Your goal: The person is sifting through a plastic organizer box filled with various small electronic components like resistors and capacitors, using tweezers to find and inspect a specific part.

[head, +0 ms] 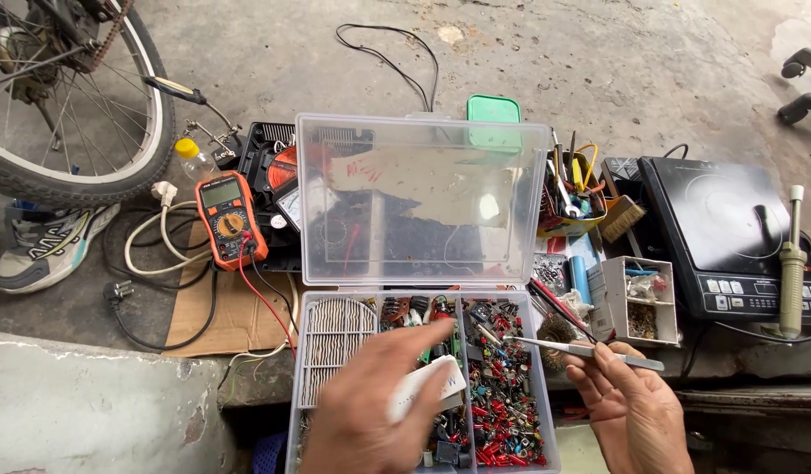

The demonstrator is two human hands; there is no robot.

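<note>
A clear plastic parts box [297, 386] lies open in front of me, its lid [420, 200] standing upright. Its compartments hold taped resistor strips [335, 338] on the left and several small red and dark electronic components [506, 404] on the right. My left hand [375, 408], blurred, hovers over the box and holds a small white packet [427, 386]. To the right of the box, my right hand [629, 404] grips metal tweezers [581, 349], their tips pointing left over the components.
An orange multimeter [229, 217] with red and black leads lies at the left beside a bicycle wheel [72, 105] and a shoe [46, 241]. An induction cooker [730, 233], desoldering pump [793, 259], a small parts box [638, 303] and a yellow tool tub [572, 197] stand at the right.
</note>
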